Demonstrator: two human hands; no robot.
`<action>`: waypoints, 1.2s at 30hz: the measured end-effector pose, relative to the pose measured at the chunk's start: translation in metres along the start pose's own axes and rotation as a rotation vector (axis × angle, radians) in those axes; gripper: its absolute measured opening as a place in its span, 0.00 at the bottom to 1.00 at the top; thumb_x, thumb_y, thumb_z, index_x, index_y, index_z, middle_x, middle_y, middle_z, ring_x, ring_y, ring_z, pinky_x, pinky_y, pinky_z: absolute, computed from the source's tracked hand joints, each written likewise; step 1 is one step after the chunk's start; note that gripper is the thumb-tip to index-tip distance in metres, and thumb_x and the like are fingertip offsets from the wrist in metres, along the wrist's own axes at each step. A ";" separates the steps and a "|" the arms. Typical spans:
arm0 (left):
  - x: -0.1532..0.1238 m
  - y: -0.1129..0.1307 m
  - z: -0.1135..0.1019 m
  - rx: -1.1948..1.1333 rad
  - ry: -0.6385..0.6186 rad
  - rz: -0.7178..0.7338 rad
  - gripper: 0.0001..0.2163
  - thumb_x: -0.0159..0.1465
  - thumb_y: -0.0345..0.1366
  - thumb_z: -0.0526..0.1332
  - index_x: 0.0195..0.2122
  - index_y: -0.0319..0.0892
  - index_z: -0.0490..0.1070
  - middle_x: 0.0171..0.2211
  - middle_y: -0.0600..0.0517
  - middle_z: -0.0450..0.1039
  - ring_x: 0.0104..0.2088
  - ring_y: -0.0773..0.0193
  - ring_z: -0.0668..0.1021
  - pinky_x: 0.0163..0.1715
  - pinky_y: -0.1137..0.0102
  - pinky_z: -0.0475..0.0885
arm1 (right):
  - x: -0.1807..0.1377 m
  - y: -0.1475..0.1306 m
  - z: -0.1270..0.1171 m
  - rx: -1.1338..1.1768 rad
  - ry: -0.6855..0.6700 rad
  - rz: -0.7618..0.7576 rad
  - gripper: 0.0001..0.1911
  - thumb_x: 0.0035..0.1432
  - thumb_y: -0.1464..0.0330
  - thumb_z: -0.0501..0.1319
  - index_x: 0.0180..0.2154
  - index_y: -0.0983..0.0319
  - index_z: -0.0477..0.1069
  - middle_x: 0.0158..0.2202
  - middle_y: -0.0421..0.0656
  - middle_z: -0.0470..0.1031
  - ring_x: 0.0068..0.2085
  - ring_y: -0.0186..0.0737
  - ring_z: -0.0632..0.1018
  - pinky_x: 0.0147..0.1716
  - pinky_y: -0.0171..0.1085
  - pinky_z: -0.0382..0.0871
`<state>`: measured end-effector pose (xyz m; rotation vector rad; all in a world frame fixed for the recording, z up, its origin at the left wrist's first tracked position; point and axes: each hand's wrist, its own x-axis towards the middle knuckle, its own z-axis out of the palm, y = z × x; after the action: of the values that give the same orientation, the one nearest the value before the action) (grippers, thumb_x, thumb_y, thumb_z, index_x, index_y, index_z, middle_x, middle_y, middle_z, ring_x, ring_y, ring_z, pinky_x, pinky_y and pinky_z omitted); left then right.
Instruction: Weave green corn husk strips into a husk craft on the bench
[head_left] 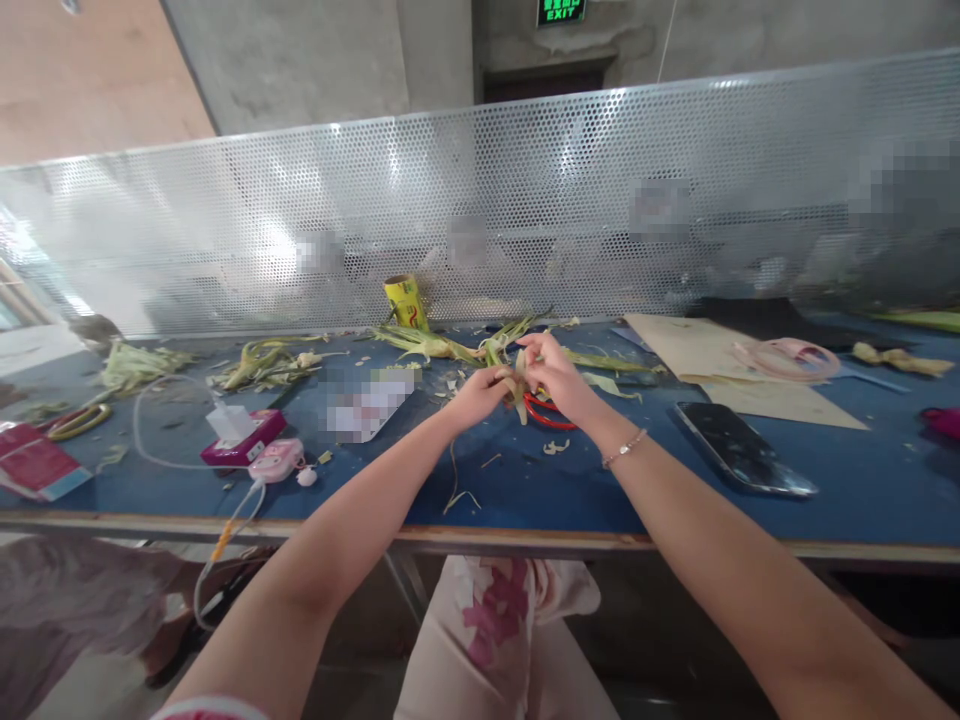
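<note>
Both hands meet over the middle of the blue table. My left hand [480, 397] pinches a pale, yellowish strip of plant husk [519, 392], its fingers closed. My right hand [553, 378], with a bracelet at the wrist, grips the same strip from the other side with bent fingers. Just below the right hand lie red scissors [551, 412], only their looped handles showing. Behind the hands are green and yellow leafy husks [427, 345], some partly covered by my fingers. Small pale scraps [556, 447] lie in front.
A phone [742, 448] lies right, near cardboard [720, 365] and a pink tape roll [787, 358]. Left are a tissue pack [244, 440], a pink charger case [276, 460] with cables, and husk piles [266, 365]. A yellow can [406, 302] stands before the perforated metal screen [300, 200].
</note>
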<state>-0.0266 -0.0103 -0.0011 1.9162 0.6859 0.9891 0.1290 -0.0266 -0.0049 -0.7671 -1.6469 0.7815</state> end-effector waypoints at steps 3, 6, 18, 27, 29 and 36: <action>0.000 0.003 -0.001 -0.012 -0.008 0.003 0.08 0.56 0.34 0.58 0.20 0.39 0.65 0.20 0.55 0.67 0.22 0.72 0.69 0.27 0.73 0.65 | 0.008 0.007 -0.005 -0.034 0.274 0.100 0.12 0.49 0.64 0.56 0.38 0.56 0.57 0.30 0.36 0.58 0.23 0.30 0.61 0.25 0.35 0.58; -0.002 0.004 -0.002 -0.004 -0.065 0.025 0.09 0.56 0.35 0.58 0.21 0.38 0.66 0.21 0.54 0.68 0.22 0.71 0.70 0.28 0.72 0.66 | 0.013 0.010 -0.009 0.035 0.397 0.359 0.15 0.49 0.57 0.59 0.31 0.58 0.58 0.26 0.37 0.60 0.23 0.32 0.62 0.22 0.35 0.56; -0.003 -0.002 -0.003 -0.042 -0.179 -0.027 0.13 0.52 0.42 0.65 0.20 0.37 0.70 0.20 0.54 0.67 0.24 0.71 0.67 0.29 0.72 0.64 | 0.010 0.000 -0.007 0.161 0.296 0.233 0.18 0.41 0.56 0.66 0.31 0.60 0.67 0.27 0.39 0.68 0.30 0.34 0.71 0.29 0.34 0.63; -0.005 0.005 -0.008 -0.238 -0.109 -0.178 0.13 0.44 0.42 0.71 0.21 0.36 0.73 0.21 0.53 0.71 0.26 0.70 0.69 0.33 0.71 0.64 | 0.006 0.002 -0.002 0.145 0.127 -0.042 0.17 0.53 0.53 0.60 0.39 0.58 0.71 0.34 0.41 0.74 0.37 0.37 0.74 0.38 0.38 0.68; -0.006 0.006 -0.008 -0.270 -0.132 -0.205 0.14 0.43 0.41 0.71 0.21 0.36 0.73 0.21 0.53 0.70 0.26 0.71 0.69 0.33 0.71 0.63 | 0.004 0.002 -0.002 0.158 0.079 -0.048 0.16 0.53 0.54 0.61 0.38 0.58 0.72 0.32 0.40 0.73 0.34 0.36 0.73 0.37 0.37 0.67; -0.006 0.001 -0.004 -0.287 -0.168 -0.194 0.13 0.45 0.40 0.70 0.23 0.35 0.71 0.21 0.54 0.67 0.25 0.72 0.66 0.28 0.72 0.58 | 0.002 0.001 -0.005 0.175 -0.056 -0.040 0.14 0.54 0.55 0.62 0.30 0.59 0.73 0.27 0.38 0.69 0.28 0.33 0.69 0.31 0.35 0.64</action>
<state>-0.0335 -0.0135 -0.0012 1.6268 0.5857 0.7511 0.1333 -0.0237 -0.0043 -0.5919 -1.6143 0.9122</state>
